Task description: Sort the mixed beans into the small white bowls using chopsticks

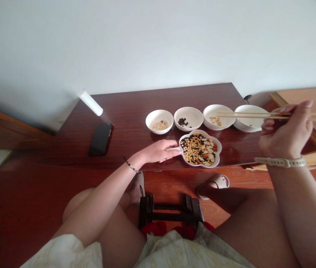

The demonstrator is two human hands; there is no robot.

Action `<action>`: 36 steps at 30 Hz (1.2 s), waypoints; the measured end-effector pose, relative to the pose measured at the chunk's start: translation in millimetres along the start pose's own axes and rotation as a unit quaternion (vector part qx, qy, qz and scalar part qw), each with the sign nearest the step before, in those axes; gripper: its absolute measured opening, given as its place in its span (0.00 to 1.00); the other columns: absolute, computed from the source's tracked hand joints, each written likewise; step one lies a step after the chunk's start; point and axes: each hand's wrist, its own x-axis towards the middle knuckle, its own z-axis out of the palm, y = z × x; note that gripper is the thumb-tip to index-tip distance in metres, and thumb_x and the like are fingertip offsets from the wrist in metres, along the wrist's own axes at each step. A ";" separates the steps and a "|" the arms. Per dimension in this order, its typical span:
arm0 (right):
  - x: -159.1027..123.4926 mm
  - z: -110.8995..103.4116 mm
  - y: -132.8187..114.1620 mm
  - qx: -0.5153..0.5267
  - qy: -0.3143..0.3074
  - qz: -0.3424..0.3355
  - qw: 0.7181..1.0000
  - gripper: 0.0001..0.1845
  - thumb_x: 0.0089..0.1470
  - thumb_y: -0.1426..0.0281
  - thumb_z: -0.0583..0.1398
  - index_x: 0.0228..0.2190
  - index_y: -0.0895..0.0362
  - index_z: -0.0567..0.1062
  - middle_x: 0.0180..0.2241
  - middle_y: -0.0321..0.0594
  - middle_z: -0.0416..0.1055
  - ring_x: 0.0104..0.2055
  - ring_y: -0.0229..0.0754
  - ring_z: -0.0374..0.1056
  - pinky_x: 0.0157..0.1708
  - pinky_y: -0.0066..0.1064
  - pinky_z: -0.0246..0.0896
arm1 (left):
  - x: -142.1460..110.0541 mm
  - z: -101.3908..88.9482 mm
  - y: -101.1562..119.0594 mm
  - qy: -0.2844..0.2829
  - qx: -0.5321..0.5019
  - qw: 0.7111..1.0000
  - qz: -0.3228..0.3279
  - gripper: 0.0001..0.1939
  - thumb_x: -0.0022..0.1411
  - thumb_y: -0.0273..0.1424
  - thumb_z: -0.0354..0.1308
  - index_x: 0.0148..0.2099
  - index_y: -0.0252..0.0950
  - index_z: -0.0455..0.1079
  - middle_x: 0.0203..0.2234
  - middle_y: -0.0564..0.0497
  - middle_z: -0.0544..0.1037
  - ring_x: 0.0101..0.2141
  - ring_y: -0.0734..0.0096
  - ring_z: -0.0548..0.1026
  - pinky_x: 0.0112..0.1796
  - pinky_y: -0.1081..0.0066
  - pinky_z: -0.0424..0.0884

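My left hand (162, 151) is closed around the short handle of a flower-shaped dish (219, 147), which holds mixed yellow and black beans with pale and reddish nuts. My right hand (289, 128) grips a pair of wooden chopsticks (247, 114), raised level with their tips over the third bowl. Nothing is visible between the tips. Behind the dish stand white bowls in a row: the leftmost bowl (150, 121) has pale nut pieces, a second bowl (198, 118) black beans, a third bowl (227, 123) yellow pieces. The rightmost bowl (250, 125) is partly hidden by the chopsticks and hand.
A dark phone (100, 139) lies on the left of the brown table (127, 108), near a white cylinder (91, 103). A white wall runs along the back. Light wooden furniture (303, 96) stands at the right. A dark stool frame (170, 216) is between my legs.
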 end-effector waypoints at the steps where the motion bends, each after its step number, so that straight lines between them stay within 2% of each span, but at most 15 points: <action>1: -1.5 1.2 -0.9 -0.007 -0.015 0.015 1.000 0.24 0.68 0.55 0.65 0.24 0.55 0.69 0.24 0.32 0.64 0.20 0.31 0.59 0.14 0.23 0.50 | 0.2 -0.1 -0.1 -0.001 0.000 1.000 0.002 0.23 0.74 0.54 0.58 0.44 0.38 0.69 0.30 0.54 0.74 0.22 0.79 0.68 0.21 0.75 0.61; 5: -11.2 6.1 -4.0 -0.076 -0.103 0.076 0.989 0.26 0.62 0.50 0.69 0.25 0.56 0.71 0.25 0.35 0.68 0.19 0.31 0.61 0.12 0.25 0.43 | 1.0 0.0 0.4 0.000 0.005 1.000 0.004 0.23 0.74 0.54 0.57 0.44 0.38 0.68 0.30 0.54 0.73 0.21 0.79 0.67 0.21 0.75 0.61; 9: -21.9 7.5 -2.5 -0.138 -0.210 0.141 0.958 0.26 0.62 0.49 0.69 0.27 0.57 0.74 0.25 0.36 0.68 0.20 0.31 0.61 0.14 0.25 0.44 | 1.1 0.1 2.4 0.004 0.013 1.000 -0.001 0.23 0.74 0.55 0.58 0.44 0.38 0.69 0.30 0.54 0.74 0.21 0.79 0.68 0.21 0.75 0.62; 13: -29.7 7.8 1.8 -0.174 -0.256 0.181 0.933 0.25 0.65 0.48 0.67 0.29 0.55 0.77 0.26 0.36 0.68 0.22 0.32 0.60 0.16 0.25 0.47 | 1.4 0.3 4.7 0.002 0.009 1.000 0.004 0.23 0.74 0.54 0.57 0.44 0.38 0.69 0.30 0.54 0.73 0.21 0.78 0.68 0.21 0.75 0.62; 17: -33.9 9.7 3.8 -0.197 -0.274 0.186 0.923 0.26 0.64 0.44 0.66 0.29 0.54 0.77 0.24 0.37 0.68 0.22 0.34 0.61 0.17 0.26 0.50 | 1.5 0.5 6.3 -0.001 0.005 1.000 0.003 0.23 0.74 0.54 0.57 0.43 0.38 0.68 0.30 0.53 0.74 0.21 0.79 0.67 0.21 0.75 0.61; 27: -38.2 13.6 3.0 -0.205 -0.283 0.162 0.923 0.29 0.63 0.42 0.65 0.28 0.53 0.76 0.23 0.37 0.67 0.23 0.35 0.61 0.18 0.26 0.50 | 1.2 1.4 8.2 0.006 0.007 1.000 -0.001 0.25 0.73 0.56 0.58 0.43 0.38 0.68 0.30 0.53 0.74 0.22 0.78 0.68 0.21 0.75 0.62; 32: -38.5 14.8 1.1 -0.201 -0.282 0.155 0.925 0.27 0.66 0.45 0.65 0.28 0.54 0.74 0.27 0.36 0.68 0.23 0.32 0.60 0.18 0.25 0.50 | 1.2 1.2 7.1 0.004 0.006 1.000 0.000 0.24 0.73 0.55 0.58 0.43 0.38 0.68 0.30 0.53 0.74 0.22 0.78 0.68 0.21 0.75 0.62; 36: -36.8 14.1 1.2 -0.204 -0.274 0.157 0.927 0.27 0.68 0.47 0.63 0.28 0.55 0.74 0.26 0.37 0.67 0.24 0.33 0.61 0.18 0.25 0.49 | 1.5 1.3 6.5 0.006 0.008 1.000 -0.001 0.23 0.73 0.55 0.58 0.43 0.38 0.69 0.30 0.53 0.74 0.22 0.78 0.68 0.21 0.75 0.62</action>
